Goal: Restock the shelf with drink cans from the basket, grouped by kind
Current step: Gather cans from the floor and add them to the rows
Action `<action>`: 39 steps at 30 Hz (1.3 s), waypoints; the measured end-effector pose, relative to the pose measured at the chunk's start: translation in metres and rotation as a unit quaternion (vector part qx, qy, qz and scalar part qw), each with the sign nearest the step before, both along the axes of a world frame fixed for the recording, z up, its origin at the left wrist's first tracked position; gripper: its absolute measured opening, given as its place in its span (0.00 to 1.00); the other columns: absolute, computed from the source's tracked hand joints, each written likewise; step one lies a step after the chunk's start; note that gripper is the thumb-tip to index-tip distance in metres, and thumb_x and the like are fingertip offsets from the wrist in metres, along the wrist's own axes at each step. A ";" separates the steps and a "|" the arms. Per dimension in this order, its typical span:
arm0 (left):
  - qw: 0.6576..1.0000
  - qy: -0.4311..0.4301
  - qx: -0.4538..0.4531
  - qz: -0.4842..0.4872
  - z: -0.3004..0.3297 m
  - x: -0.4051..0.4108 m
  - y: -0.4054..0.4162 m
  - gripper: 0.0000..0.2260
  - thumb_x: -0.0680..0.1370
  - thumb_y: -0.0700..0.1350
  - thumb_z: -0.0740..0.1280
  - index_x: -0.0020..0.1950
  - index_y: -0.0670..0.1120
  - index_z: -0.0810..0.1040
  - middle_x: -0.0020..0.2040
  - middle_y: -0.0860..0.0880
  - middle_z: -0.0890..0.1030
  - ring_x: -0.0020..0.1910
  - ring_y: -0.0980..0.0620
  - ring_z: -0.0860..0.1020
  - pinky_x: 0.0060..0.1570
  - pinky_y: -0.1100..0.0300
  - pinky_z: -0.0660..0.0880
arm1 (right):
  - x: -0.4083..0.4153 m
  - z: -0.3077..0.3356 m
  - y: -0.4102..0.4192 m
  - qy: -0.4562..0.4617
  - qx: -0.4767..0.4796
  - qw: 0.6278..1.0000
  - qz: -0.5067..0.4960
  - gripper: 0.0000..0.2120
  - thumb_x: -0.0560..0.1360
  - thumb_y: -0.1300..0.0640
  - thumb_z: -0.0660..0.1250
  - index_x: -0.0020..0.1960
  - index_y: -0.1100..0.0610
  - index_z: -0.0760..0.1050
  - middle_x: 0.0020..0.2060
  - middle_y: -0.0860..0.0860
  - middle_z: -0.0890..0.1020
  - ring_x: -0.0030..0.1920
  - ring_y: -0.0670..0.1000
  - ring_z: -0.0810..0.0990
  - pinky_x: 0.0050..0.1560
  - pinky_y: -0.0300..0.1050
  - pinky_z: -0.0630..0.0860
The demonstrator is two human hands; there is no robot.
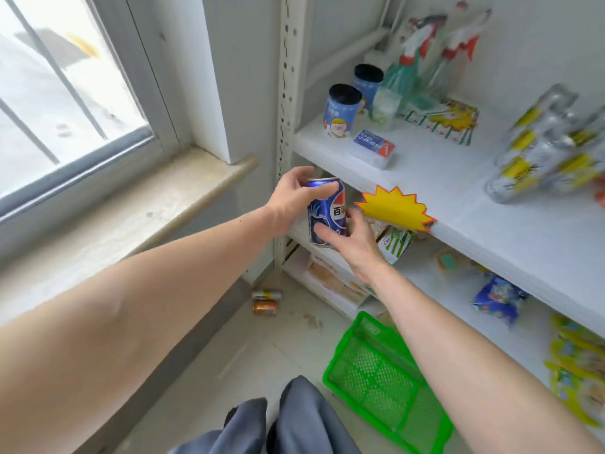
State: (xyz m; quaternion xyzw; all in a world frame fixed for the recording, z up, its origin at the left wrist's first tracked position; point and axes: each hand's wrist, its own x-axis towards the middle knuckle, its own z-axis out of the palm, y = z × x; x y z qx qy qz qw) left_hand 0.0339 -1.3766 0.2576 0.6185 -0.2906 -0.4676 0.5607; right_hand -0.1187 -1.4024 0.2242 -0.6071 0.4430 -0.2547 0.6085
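While both hands close on it, the blue can [327,213] hangs upright in the air just in front of the shelf's left end, level with the gap under the upper board. The left hand [294,204] curls its fingers [322,191] over the top rim and upper wall; the right hand [350,237] wraps its fingers [322,231] round the lower wall from below, thumb on the far side. Neither hand is slack, so the can sits held at top and bottom.

To do this step well, I judge one hand should let go first, likely the upper one, so the other can carry the can in under the board without knuckles catching the edge or the yellow star tag [396,208] stuck there. It should go down flat on its base, label outward, with room left beside it for others of the same kind.

The can is deep blue with a round red, white and blue emblem and white characters, a silver rim on top; it looks undented, and whether it is full cannot be told.

Further out, the green basket [376,371] lies on the floor below the right forearm, and no cans show in the part visible. Two other cans [265,301] lie on their sides on the floor near the shelf post, well apart from the basket. On the upper shelf [442,178] stand two blue cups [342,113] and packs of bottles [540,149].
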 end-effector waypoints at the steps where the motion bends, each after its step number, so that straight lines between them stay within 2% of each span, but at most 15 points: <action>1: 1.000 0.007 -0.008 -0.016 0.009 -0.001 -0.002 0.39 0.62 0.51 0.78 0.69 0.44 0.68 0.59 0.45 0.77 0.54 0.48 0.81 0.57 0.52 0.78 | -0.002 0.007 0.000 -0.023 0.010 1.000 -0.005 0.27 0.67 0.55 0.79 0.62 0.55 0.73 0.53 0.53 0.83 0.52 0.51 0.83 0.56 0.52 0.80; 3: 0.998 0.025 -0.023 -0.053 0.023 -0.005 -0.003 0.37 0.63 0.48 0.78 0.69 0.44 0.69 0.60 0.42 0.78 0.54 0.45 0.81 0.58 0.50 0.78 | -0.007 0.022 0.002 -0.049 0.029 0.998 -0.014 0.28 0.62 0.50 0.79 0.60 0.52 0.75 0.55 0.53 0.84 0.56 0.55 0.83 0.58 0.57 0.79; 6: 0.993 0.039 -0.032 -0.111 0.039 -0.012 -0.003 0.32 0.66 0.45 0.76 0.68 0.44 0.70 0.59 0.41 0.78 0.53 0.45 0.82 0.55 0.50 0.78 | -0.017 0.038 0.008 -0.066 0.043 0.996 -0.035 0.27 0.64 0.57 0.80 0.60 0.51 0.74 0.55 0.53 0.84 0.58 0.57 0.82 0.56 0.55 0.80; 9: 0.984 0.051 -0.021 -0.167 0.051 -0.020 -0.001 0.24 0.74 0.49 0.70 0.69 0.48 0.70 0.61 0.45 0.79 0.55 0.49 0.81 0.50 0.52 0.77 | -0.032 0.048 0.016 -0.083 0.053 0.992 -0.076 0.31 0.63 0.57 0.79 0.63 0.52 0.72 0.56 0.54 0.83 0.57 0.56 0.83 0.50 0.52 0.81; 12: 0.969 0.067 -0.027 -0.238 0.056 -0.034 0.001 0.17 0.79 0.53 0.62 0.67 0.49 0.72 0.61 0.46 0.80 0.60 0.46 0.78 0.57 0.46 0.76 | -0.052 0.060 0.018 -0.087 0.029 0.988 -0.121 0.31 0.65 0.56 0.80 0.64 0.53 0.72 0.56 0.54 0.83 0.56 0.55 0.82 0.55 0.54 0.80; 15: 0.951 0.059 -0.039 -0.301 0.053 -0.057 0.004 0.20 0.78 0.57 0.60 0.69 0.53 0.71 0.64 0.47 0.78 0.63 0.43 0.77 0.63 0.40 0.72 | -0.074 0.072 0.019 -0.104 0.005 0.981 -0.163 0.32 0.62 0.52 0.80 0.63 0.53 0.73 0.55 0.53 0.83 0.56 0.53 0.82 0.56 0.51 0.80; 19: 0.939 0.026 -0.050 -0.340 0.063 -0.100 0.007 0.22 0.76 0.60 0.60 0.71 0.61 0.68 0.65 0.52 0.77 0.62 0.45 0.78 0.64 0.41 0.71 | -0.111 0.087 0.018 -0.113 -0.029 0.971 -0.210 0.26 0.66 0.56 0.80 0.60 0.55 0.74 0.54 0.53 0.83 0.54 0.51 0.83 0.53 0.47 0.79; 22: 0.924 0.007 -0.062 -0.378 0.071 -0.136 0.005 0.25 0.75 0.63 0.61 0.72 0.65 0.64 0.68 0.54 0.75 0.64 0.46 0.76 0.65 0.43 0.70 | -0.145 0.099 0.017 -0.106 -0.046 0.967 -0.228 0.33 0.58 0.48 0.82 0.59 0.54 0.74 0.53 0.53 0.84 0.54 0.51 0.83 0.55 0.50 0.80; 26: 0.911 -0.022 -0.097 -0.401 0.077 -0.191 0.002 0.32 0.73 0.51 0.71 0.73 0.64 0.62 0.69 0.58 0.72 0.64 0.52 0.76 0.59 0.50 0.75 | -0.203 0.109 0.016 -0.080 -0.066 0.964 -0.247 0.36 0.53 0.45 0.81 0.57 0.53 0.74 0.51 0.52 0.84 0.52 0.51 0.84 0.55 0.52 0.81; 28: 0.911 -0.023 -0.126 -0.392 0.077 -0.227 0.001 0.38 0.69 0.42 0.75 0.75 0.59 0.63 0.69 0.55 0.73 0.64 0.53 0.76 0.57 0.55 0.77 | -0.236 0.113 0.014 -0.067 -0.074 0.962 -0.256 0.33 0.56 0.49 0.82 0.57 0.54 0.74 0.51 0.53 0.84 0.51 0.52 0.85 0.54 0.55 0.82; 30: 0.916 -0.027 -0.143 -0.373 0.076 -0.264 -0.001 0.41 0.67 0.35 0.77 0.75 0.53 0.63 0.68 0.51 0.74 0.64 0.54 0.76 0.60 0.55 0.76 | -0.270 0.114 0.013 -0.058 -0.075 0.960 -0.265 0.29 0.60 0.53 0.82 0.57 0.54 0.74 0.50 0.54 0.84 0.49 0.53 0.85 0.52 0.57 0.82; 33: 0.921 -0.032 -0.161 -0.354 0.074 -0.315 -0.005 0.40 0.67 0.33 0.77 0.74 0.50 0.65 0.65 0.51 0.77 0.61 0.58 0.77 0.59 0.56 0.76 | -0.317 0.114 0.011 -0.056 -0.075 0.958 -0.272 0.29 0.60 0.54 0.83 0.56 0.55 0.74 0.49 0.54 0.85 0.49 0.53 0.85 0.51 0.56 0.82; 36: 0.925 -0.025 -0.159 -0.345 0.069 -0.354 -0.009 0.38 0.68 0.32 0.76 0.74 0.50 0.66 0.63 0.50 0.78 0.57 0.62 0.78 0.56 0.58 0.78 | -0.358 0.115 0.009 -0.043 -0.076 0.960 -0.265 0.30 0.57 0.49 0.82 0.55 0.52 0.75 0.50 0.53 0.85 0.50 0.52 0.85 0.50 0.53 0.83; 39: 0.926 -0.021 -0.150 -0.345 0.066 -0.384 -0.017 0.38 0.68 0.31 0.75 0.74 0.50 0.67 0.64 0.48 0.78 0.59 0.58 0.78 0.55 0.58 0.78 | -0.395 0.120 0.004 -0.013 -0.084 0.966 -0.242 0.24 0.64 0.49 0.81 0.55 0.53 0.76 0.50 0.50 0.85 0.50 0.48 0.84 0.49 0.43 0.80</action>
